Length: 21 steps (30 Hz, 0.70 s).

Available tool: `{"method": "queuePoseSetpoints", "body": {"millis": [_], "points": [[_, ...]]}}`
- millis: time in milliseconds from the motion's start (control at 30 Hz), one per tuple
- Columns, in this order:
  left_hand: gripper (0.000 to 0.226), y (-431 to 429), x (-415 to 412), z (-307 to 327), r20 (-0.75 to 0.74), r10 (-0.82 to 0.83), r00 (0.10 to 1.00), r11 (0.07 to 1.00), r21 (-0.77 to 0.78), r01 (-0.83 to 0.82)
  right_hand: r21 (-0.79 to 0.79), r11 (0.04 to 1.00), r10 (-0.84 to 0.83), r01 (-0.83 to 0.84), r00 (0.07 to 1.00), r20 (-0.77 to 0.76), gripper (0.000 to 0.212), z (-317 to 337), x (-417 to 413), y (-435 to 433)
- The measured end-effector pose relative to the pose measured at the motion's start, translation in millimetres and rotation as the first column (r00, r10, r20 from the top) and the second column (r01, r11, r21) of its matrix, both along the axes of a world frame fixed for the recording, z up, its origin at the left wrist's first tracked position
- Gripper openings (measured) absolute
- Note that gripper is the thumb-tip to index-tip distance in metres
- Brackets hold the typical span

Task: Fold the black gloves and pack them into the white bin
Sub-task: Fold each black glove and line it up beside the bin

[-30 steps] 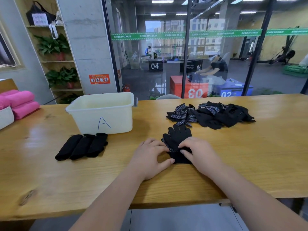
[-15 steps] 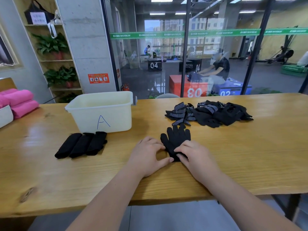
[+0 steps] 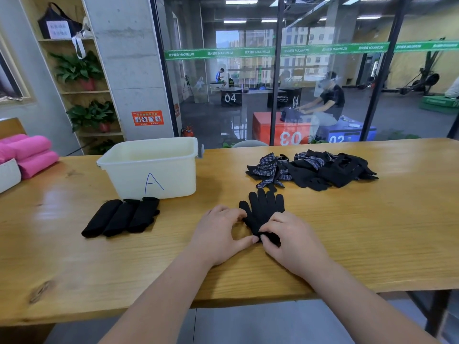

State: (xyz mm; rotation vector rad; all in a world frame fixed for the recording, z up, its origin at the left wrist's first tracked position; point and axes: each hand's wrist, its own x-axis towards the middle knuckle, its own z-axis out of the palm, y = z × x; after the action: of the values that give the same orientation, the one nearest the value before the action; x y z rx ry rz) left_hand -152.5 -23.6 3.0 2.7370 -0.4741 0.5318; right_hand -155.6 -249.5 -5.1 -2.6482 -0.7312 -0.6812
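A black glove (image 3: 263, 210) lies flat on the wooden table (image 3: 347, 232), fingers pointing away from me. My right hand (image 3: 290, 238) pinches its cuff end, which is bunched up under my fingertips. My left hand (image 3: 218, 232) rests beside the glove's left edge, thumb and fingertips touching it. Three folded black gloves (image 3: 121, 217) lie side by side in front of the white bin (image 3: 151, 167), which is marked with a blue "A". A loose pile of black gloves (image 3: 313, 170), some with white dots, sits further back on the right.
Pink rolled towels (image 3: 32, 155) and a white container edge (image 3: 7, 175) sit at the table's far left. A glass wall runs behind the table. The table's near edge is just below my forearms.
My right hand's fingers have curled onto the glove's cuff and bunched it up. My left hand has shifted slightly left, uncovering more of the glove.
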Motion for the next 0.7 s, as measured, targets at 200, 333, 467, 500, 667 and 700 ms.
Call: {"method": "queuePoseSetpoints", "body": {"millis": [200,333,467,500,667,700], "points": [[0.068,2,5,-2,-0.068,-0.046,0.997,0.997,0.053,0.05,0.156,0.987,-0.024,0.027,0.999,-0.024,0.033,3,4,-2],[0.068,2,8,-6,-0.061,-0.043,0.997,0.998,0.041,0.046,-0.037,0.993,-0.116,0.11,0.949,-0.294,0.051,4,22,-5],[0.069,3,10,-7,-0.056,-0.037,0.998,0.998,0.045,0.04,-0.121,0.975,-0.218,0.187,0.911,-0.349,0.06,20,47,3],[0.069,3,11,-7,-0.056,-0.038,0.998,0.998,0.044,0.04,-0.147,0.978,-0.195,0.15,0.908,-0.37,0.062,24,52,7],[0.066,3,11,-8,-0.06,-0.041,0.997,0.999,0.009,0.042,-0.301,0.949,-0.229,0.096,0.865,-0.446,0.063,27,78,23],[0.065,3,12,-9,-0.06,-0.042,0.997,0.999,0.005,0.043,-0.304,0.943,-0.256,0.134,0.876,-0.409,0.062,29,83,26]]}}
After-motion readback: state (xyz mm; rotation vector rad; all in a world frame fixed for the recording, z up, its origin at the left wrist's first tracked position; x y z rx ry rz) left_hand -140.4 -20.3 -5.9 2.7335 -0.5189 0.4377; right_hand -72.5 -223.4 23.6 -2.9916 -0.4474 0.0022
